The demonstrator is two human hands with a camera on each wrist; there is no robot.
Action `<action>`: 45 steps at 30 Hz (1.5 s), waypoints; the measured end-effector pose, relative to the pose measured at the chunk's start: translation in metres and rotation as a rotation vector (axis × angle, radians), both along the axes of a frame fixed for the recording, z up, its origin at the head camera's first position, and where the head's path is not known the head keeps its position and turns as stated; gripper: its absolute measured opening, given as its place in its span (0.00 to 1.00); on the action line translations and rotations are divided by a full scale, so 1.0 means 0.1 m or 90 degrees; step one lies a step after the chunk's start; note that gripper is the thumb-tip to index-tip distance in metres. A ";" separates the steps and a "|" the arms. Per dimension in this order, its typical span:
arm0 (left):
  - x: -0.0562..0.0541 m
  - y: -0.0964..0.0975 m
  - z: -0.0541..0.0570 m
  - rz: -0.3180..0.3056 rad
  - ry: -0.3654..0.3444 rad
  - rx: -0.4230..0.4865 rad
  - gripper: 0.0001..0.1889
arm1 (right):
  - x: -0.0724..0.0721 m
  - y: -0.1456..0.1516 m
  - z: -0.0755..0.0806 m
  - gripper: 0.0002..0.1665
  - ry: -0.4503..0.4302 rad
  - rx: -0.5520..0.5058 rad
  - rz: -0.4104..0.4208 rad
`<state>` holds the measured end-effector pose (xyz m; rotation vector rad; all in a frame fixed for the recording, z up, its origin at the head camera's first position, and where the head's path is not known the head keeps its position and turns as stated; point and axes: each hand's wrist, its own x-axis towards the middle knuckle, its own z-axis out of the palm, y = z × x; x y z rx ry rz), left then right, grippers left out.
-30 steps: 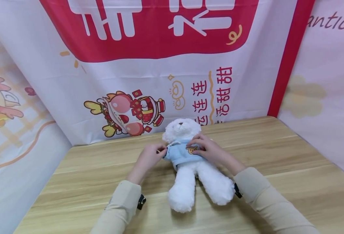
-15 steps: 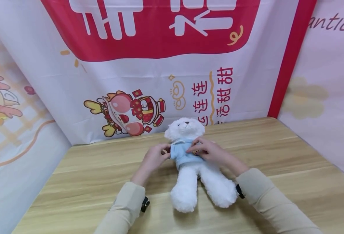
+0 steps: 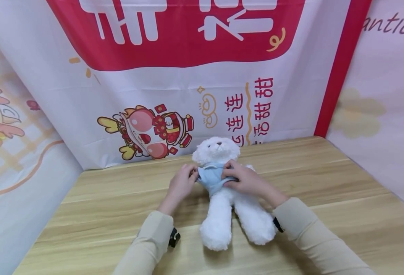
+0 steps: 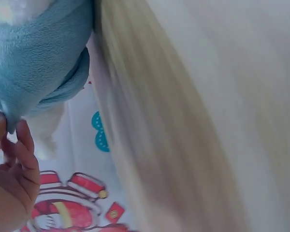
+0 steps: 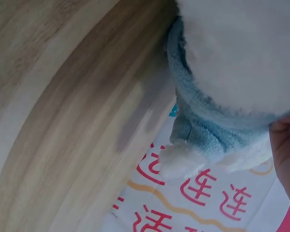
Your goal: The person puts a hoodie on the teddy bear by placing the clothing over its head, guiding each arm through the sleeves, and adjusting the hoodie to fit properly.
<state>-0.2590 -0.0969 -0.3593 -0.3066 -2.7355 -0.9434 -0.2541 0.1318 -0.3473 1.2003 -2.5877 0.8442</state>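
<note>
A white plush teddy bear (image 3: 219, 149) lies on its back on the wooden table, legs toward me. It wears a light blue sweatshirt (image 3: 210, 177), bunched up over its belly. My left hand (image 3: 183, 180) pinches the sleeve at the bear's side; in the left wrist view the blue cloth (image 4: 12, 113) is drawn to a point between thumb and fingers. My right hand (image 3: 244, 180) lies over the front of the sweatshirt. In the right wrist view its fingers (image 5: 282, 135) pinch the bottom hem. One paw (image 5: 183, 159) sticks out of the far sleeve.
The wooden table (image 3: 112, 214) stretches out on both sides of the bear. Behind it hangs a white and red printed cloth (image 3: 174, 84), with more printed cloth at left and right. A black strap (image 3: 174, 237) shows at my left cuff.
The bear has shifted slightly to the right. My right hand now grips the hem, the sweatshirt has bunched up, and the bear-face patch on it has gone out of sight.
</note>
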 end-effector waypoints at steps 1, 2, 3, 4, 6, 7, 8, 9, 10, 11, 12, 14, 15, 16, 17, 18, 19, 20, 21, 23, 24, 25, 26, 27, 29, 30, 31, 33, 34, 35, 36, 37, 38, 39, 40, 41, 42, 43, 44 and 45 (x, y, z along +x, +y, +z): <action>-0.01 0.00 -0.01 0.008 -0.003 0.022 0.04 | -0.01 0.01 -0.01 0.03 -0.010 -0.006 0.008; -0.03 0.01 -0.02 0.019 -0.008 0.044 0.04 | -0.02 0.02 -0.01 0.03 -0.020 -0.012 0.014; -0.04 0.01 -0.03 0.030 -0.009 0.062 0.05 | -0.02 0.02 -0.02 0.03 -0.031 -0.020 0.016; -0.06 0.02 -0.04 0.041 -0.008 0.076 0.05 | -0.02 0.03 -0.02 0.03 -0.039 -0.026 0.015; -0.07 0.04 -0.05 0.056 -0.003 0.095 0.05 | -0.03 0.03 -0.03 0.04 -0.048 -0.036 0.001; -0.07 0.05 -0.04 0.057 0.005 0.098 0.05 | -0.04 0.03 -0.03 0.05 -0.053 -0.043 -0.010; -0.06 0.06 -0.04 0.057 0.008 0.103 0.05 | -0.04 0.03 -0.04 0.05 -0.059 -0.050 -0.024; -0.06 0.06 -0.04 0.053 0.015 0.106 0.05 | -0.04 0.03 -0.04 0.05 -0.061 -0.058 -0.037; -0.05 0.07 -0.03 0.042 0.021 0.110 0.06 | -0.05 0.03 -0.05 0.05 -0.066 -0.066 -0.047; -0.03 0.08 -0.03 0.027 0.024 0.111 0.07 | -0.05 0.03 -0.05 0.05 -0.073 -0.075 -0.057; -0.02 0.09 -0.02 0.010 0.032 0.104 0.08 | -0.06 0.04 -0.06 0.05 -0.080 -0.084 -0.064; 0.02 0.10 -0.01 -0.016 0.044 0.081 0.12 | -0.06 0.04 -0.06 0.04 -0.096 -0.100 -0.074; 0.03 0.11 0.00 -0.028 0.052 0.067 0.14 | -0.07 0.04 -0.06 0.04 -0.102 -0.107 -0.074; 0.05 0.13 0.01 -0.037 0.063 0.051 0.15 | -0.07 0.04 -0.05 0.03 -0.108 -0.110 -0.077; 0.06 0.14 0.01 -0.043 0.081 0.032 0.14 | -0.07 0.04 -0.05 0.03 -0.108 -0.112 -0.077; 0.07 0.15 0.02 -0.045 0.099 0.013 0.13 | -0.07 0.05 -0.05 0.03 -0.104 -0.111 -0.075; 0.07 0.17 0.02 -0.044 0.117 -0.002 0.11 | -0.07 0.05 -0.05 0.04 -0.100 -0.111 -0.071; 0.08 0.18 0.02 -0.042 0.132 -0.013 0.09 | -0.07 0.05 -0.05 0.04 -0.093 -0.111 -0.065; 0.08 0.18 0.02 -0.038 0.145 -0.026 0.07 | -0.07 0.04 -0.05 0.04 -0.088 -0.110 -0.060; 0.06 0.19 0.03 -0.023 0.159 -0.047 0.04 | -0.07 0.04 -0.05 0.05 -0.082 -0.111 -0.055; 0.05 0.19 0.03 -0.010 0.152 -0.052 0.03 | -0.07 0.04 -0.05 0.05 -0.082 -0.111 -0.053; 0.04 0.19 0.03 0.002 0.142 -0.053 0.03 | -0.07 0.04 -0.05 0.05 -0.086 -0.113 -0.052; 0.03 0.18 0.04 0.018 0.126 -0.047 0.03 | -0.07 0.03 -0.05 0.05 -0.090 -0.112 -0.054; 0.01 0.18 0.04 0.035 0.105 -0.036 0.03 | -0.07 0.03 -0.05 0.05 -0.091 -0.111 -0.055; -0.03 0.16 0.04 0.070 0.059 0.008 0.05 | -0.07 0.03 -0.04 0.05 -0.097 -0.107 -0.050; -0.05 0.16 0.04 0.087 0.036 0.035 0.06 | -0.07 0.03 -0.04 0.05 -0.099 -0.105 -0.044; -0.07 0.15 0.03 0.103 0.018 0.062 0.07 | -0.06 0.03 -0.04 0.05 -0.100 -0.102 -0.037; -0.10 0.14 0.02 0.126 -0.011 0.112 0.07 | -0.05 0.02 -0.04 0.05 -0.101 -0.100 -0.024; -0.11 0.13 0.02 0.132 -0.020 0.135 0.07 | -0.05 0.02 -0.04 0.04 -0.105 -0.100 -0.022; -0.12 0.12 0.02 0.134 -0.024 0.150 0.07 | -0.04 0.01 -0.04 0.04 -0.108 -0.099 -0.025; -0.12 0.11 0.02 0.135 -0.024 0.157 0.07 | -0.04 0.00 -0.04 0.04 -0.107 -0.098 -0.029; -0.12 0.11 0.01 0.133 -0.021 0.160 0.07 | -0.03 0.00 -0.04 0.04 -0.107 -0.097 -0.038; -0.11 0.10 0.01 0.132 -0.020 0.164 0.07 | -0.03 -0.01 -0.04 0.05 -0.106 -0.095 -0.049; -0.09 0.10 0.01 0.131 -0.017 0.165 0.08 | -0.03 -0.02 -0.04 0.05 -0.108 -0.094 -0.062; -0.07 0.10 0.02 0.130 -0.016 0.163 0.08 | -0.03 -0.02 -0.04 0.05 -0.111 -0.092 -0.077; -0.05 0.10 0.02 0.129 -0.014 0.153 0.09 | -0.03 -0.03 -0.04 0.05 -0.115 -0.092 -0.088; -0.02 0.10 0.03 0.130 -0.014 0.141 0.10 | -0.03 -0.03 -0.04 0.05 -0.117 -0.091 -0.095; 0.01 0.11 0.03 0.129 -0.017 0.133 0.10 | -0.02 -0.03 -0.03 0.05 -0.122 -0.090 -0.101; 0.04 0.11 0.04 0.126 -0.023 0.125 0.11 | -0.02 -0.03 -0.03 0.04 -0.125 -0.090 -0.104; 0.06 0.12 0.05 0.122 -0.027 0.114 0.12 | -0.02 -0.03 -0.03 0.04 -0.129 -0.091 -0.107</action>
